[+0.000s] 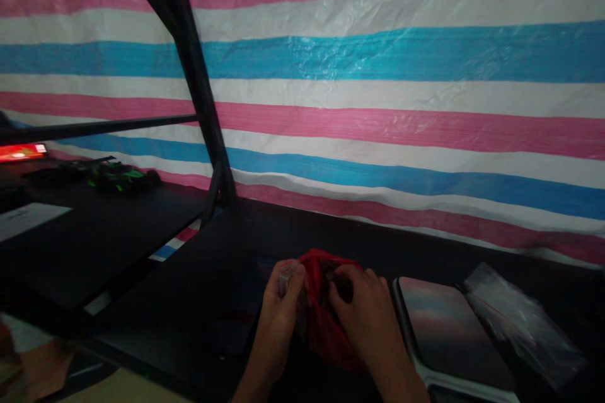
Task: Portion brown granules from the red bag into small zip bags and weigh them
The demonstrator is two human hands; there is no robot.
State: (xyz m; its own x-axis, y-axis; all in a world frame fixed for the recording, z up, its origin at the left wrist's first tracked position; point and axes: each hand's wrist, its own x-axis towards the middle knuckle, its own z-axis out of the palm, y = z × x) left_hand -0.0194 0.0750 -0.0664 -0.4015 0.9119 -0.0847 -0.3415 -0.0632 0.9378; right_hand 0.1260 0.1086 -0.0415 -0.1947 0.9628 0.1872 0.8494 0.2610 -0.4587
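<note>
so left hand (280, 302) is pinching some clear plastic (286, 272); red bag (326, 330) is sitting just right of that grip, long side running roughly near-to-far; right hand (367, 302) is resting closer to the bag's opening, fingers (348, 273) curled, can't tell if they're gripping anything

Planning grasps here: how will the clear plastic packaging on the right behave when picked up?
Likely floppy: the clear plastic packaging is creased and looks thin. Probably light for its size, being see-through film; whether it holds anything is unclear. Unlikely to roll: it lies flat on the black table.
</note>
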